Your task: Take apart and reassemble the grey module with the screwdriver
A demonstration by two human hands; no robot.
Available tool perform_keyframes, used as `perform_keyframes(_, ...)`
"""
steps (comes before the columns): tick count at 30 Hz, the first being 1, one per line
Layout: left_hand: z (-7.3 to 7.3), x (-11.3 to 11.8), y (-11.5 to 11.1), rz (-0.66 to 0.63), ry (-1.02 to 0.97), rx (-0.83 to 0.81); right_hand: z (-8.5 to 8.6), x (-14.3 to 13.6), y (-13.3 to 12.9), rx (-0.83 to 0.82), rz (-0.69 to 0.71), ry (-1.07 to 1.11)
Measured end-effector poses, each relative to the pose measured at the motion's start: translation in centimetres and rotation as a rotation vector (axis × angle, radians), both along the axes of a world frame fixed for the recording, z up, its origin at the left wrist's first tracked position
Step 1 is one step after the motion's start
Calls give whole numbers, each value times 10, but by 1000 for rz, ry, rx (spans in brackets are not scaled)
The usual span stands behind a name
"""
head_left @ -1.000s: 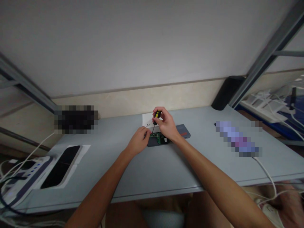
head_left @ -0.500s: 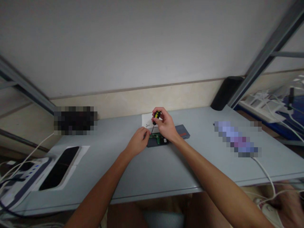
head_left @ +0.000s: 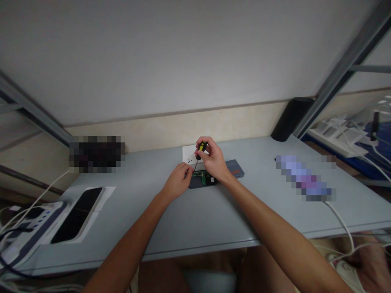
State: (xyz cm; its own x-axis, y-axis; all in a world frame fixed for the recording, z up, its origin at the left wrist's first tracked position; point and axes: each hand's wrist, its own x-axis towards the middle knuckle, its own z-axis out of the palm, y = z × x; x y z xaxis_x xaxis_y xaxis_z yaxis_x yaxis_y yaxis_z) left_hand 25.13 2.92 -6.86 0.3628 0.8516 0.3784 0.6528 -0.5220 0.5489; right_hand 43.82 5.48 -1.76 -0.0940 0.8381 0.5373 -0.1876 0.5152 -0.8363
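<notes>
My right hand (head_left: 214, 158) is closed round the black and yellow handle of a screwdriver (head_left: 201, 149), whose thin shaft points down and left. Its tip is near the left end of a dark device (head_left: 195, 182) with a green circuit board showing. My left hand (head_left: 178, 179) is at that same end, its fingers pinched near the tip; what they hold is too small to name. Behind the device lies white paper (head_left: 187, 154) with several small dark specks. A grey box (head_left: 235, 167) with a red mark sits to the right, partly behind my right hand.
A dark phone (head_left: 77, 215) lies on white paper at the left, beside a power strip (head_left: 39, 232) with cables. At the back left is a blurred dark object (head_left: 97, 154). A black cylinder (head_left: 292, 119) stands back right; a blurred bluish object (head_left: 302, 177) with a white cable lies right.
The screwdriver's shaft leans slightly more to the left. Both hands otherwise keep nearly the same place and grip.
</notes>
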Motion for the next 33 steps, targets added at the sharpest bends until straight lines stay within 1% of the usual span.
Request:
perform_keyframes(4, -1, 1, 1, 10, 14, -4, -2, 0, 1, 8, 15, -8)
perform_keyframes(13, 0, 0, 0, 8, 3, -10, -4, 1, 3, 44, -10, -31)
perform_keyframes(18, 1, 1, 0, 8, 0, 1, -5, -1, 2, 25, 16, -29)
perform_keyframes(29, 0, 0, 1, 6, -13, 5, -4, 0, 3, 29, 1, -19)
perform_keyframes(33, 1, 1, 0, 11, -7, -2, -3, 0, 2, 26, 6, -31)
